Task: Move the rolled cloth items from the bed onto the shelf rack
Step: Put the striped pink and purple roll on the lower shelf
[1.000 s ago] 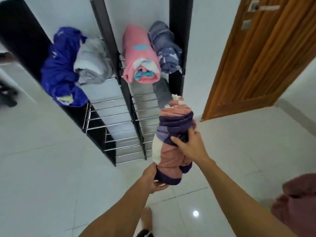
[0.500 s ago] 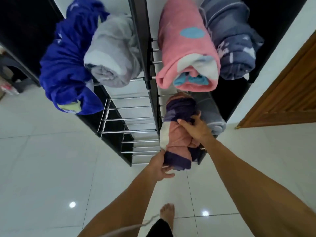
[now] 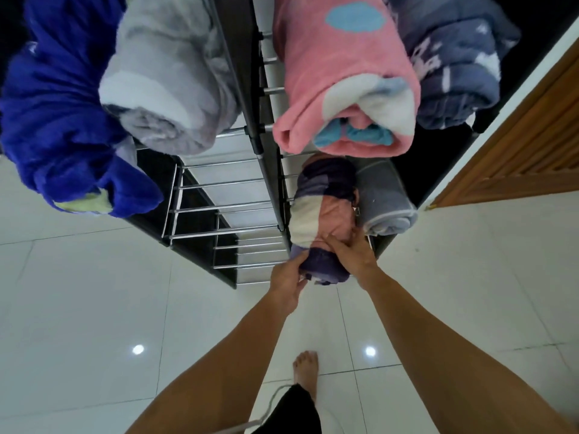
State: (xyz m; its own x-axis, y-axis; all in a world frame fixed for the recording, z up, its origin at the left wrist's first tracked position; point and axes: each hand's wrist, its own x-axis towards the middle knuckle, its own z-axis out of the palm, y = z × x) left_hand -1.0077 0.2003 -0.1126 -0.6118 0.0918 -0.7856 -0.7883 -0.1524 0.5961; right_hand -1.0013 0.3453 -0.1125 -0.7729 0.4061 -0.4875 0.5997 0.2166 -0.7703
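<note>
Seating a rolled cloth on the rack's lower right shelf

Head view: the striped roll (image 3: 322, 214), banded purple, cream and pink, lies mostly on the lower right shelf of the shelf rack (image 3: 247, 98), just beside a grey roll (image 3: 387, 203) and under a pink roll (image 3: 341, 83). The left hand (image 3: 286, 278) grips its dark near end from below; the right hand (image 3: 352, 255) is curled over the top of that end. The placing step looks nearly done. Next, I judge, a short push so the overhanging end clears the front bar, then both hands let go without loosening the roll. 4 rolls already fill the top shelf.
</note>
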